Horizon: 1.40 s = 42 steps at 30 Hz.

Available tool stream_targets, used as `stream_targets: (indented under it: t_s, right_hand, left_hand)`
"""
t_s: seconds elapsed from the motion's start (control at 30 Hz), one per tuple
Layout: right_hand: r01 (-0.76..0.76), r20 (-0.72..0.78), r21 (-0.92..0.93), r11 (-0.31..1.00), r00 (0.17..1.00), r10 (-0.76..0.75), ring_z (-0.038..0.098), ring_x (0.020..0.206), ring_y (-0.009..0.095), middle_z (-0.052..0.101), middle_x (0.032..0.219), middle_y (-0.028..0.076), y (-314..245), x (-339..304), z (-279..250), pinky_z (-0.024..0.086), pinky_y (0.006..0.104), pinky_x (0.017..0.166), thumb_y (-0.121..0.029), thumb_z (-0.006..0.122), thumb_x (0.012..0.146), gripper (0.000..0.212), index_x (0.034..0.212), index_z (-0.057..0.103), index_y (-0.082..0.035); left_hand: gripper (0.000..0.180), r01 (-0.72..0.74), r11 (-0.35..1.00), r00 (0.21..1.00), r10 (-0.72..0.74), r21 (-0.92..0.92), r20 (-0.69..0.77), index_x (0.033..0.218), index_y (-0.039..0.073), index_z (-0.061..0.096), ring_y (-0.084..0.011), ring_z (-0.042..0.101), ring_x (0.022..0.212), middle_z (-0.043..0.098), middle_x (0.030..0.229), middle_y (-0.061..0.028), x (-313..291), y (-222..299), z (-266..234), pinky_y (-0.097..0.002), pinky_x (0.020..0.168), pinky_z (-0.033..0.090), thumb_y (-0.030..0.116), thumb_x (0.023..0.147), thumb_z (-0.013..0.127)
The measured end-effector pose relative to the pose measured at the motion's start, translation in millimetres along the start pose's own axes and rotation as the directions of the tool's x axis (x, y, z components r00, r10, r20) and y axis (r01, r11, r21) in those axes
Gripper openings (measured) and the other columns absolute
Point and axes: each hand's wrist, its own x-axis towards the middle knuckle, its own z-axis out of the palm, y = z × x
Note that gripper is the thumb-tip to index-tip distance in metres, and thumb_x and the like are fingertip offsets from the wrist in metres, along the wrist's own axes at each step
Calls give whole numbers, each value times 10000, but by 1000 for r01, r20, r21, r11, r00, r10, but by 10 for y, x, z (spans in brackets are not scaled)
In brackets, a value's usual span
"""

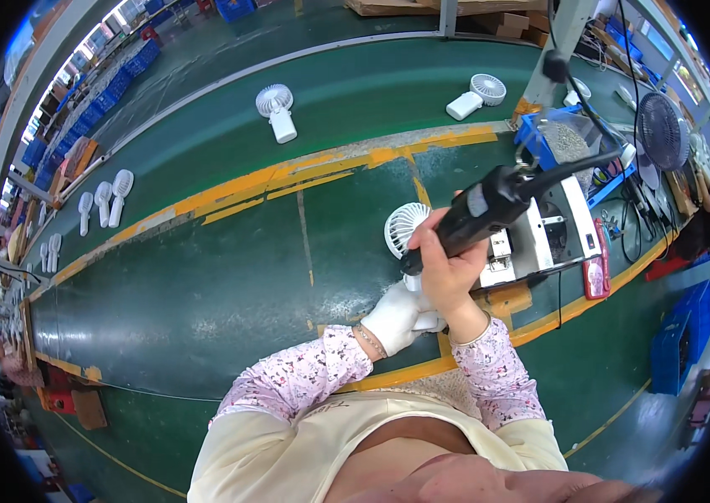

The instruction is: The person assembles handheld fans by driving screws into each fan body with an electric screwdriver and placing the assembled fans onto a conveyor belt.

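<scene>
My right hand (454,283) is bare and wrapped round a black electric screwdriver (484,208), which slants down to the left and hangs from a cable at its upper end. A small white handheld fan (405,228) lies under the screwdriver's tip, its round grille pointing away from me. Low on the fan's handle, my left hand (395,318) in a white glove is closed on it. The screwdriver and my right hand hide much of the handle, so whether the tip touches a screw cannot be seen.
Close on the right stands a white and black machine (569,218). Beyond it are a blue bin (539,138) of small parts and a dark desk fan (663,130). A red tool (596,267) lies beside the machine. More white fans (274,102) rest on the green belt (204,130).
</scene>
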Motion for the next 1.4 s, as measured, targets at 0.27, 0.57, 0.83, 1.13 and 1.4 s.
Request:
stream_targets:
  t_s: [0.27, 0.57, 0.83, 1.13, 1.4]
  right_hand:
    - [115, -102, 93, 989, 989, -106, 579, 718, 134, 571, 898, 92, -164, 177, -27, 499, 262, 670, 48, 575, 860, 502, 1286, 315, -8]
    - [109, -87, 92, 990, 991, -101, 582, 721, 130, 574, 903, 95, -166, 149, -36, 500, 258, 666, 27, 595, 865, 491, 1271, 323, -10]
    - [130, -81, 82, 988, 989, -124, 581, 716, 132, 578, 911, 98, -163, 154, -58, 497, 258, 665, 13, 591, 871, 500, 1292, 321, -8]
    - [63, -29, 165, 984, 998, -59, 587, 668, 171, 569, 897, 109, -92, 177, -61, 507, 299, 641, -38, 575, 852, 564, 1346, 307, 13]
    - [47, 45, 177, 983, 997, -56, 593, 672, 180, 570, 891, 115, -17, 170, -124, 504, 296, 640, -27, 584, 842, 573, 1350, 320, -6]
  left_hand:
    - [171, -465, 205, 834, 427, 861, 350, 921, 72, 668, -292, 646, 809, 661, 856, -115, -27, 38, -12, -362, 714, 508, 42, 753, 681]
    - [158, -215, 745, 964, 265, 632, 15, 885, 92, 686, -300, 640, 810, 662, 832, -107, -42, 83, 121, -363, 721, 501, 41, 736, 679]
    - [169, -481, 165, 829, 406, 861, 386, 914, 10, 643, -196, 647, 812, 617, 879, -94, -43, 32, -2, -316, 674, 524, -63, 763, 622]
    - [108, -253, 709, 963, 248, 658, 104, 853, 47, 630, -285, 615, 798, 616, 846, -109, -72, 55, 110, -359, 712, 498, -3, 759, 648]
    - [79, 51, 993, 986, -33, 107, -162, 803, 37, 615, -252, 610, 749, 591, 805, -87, -54, 120, 187, -336, 667, 497, -26, 759, 632]
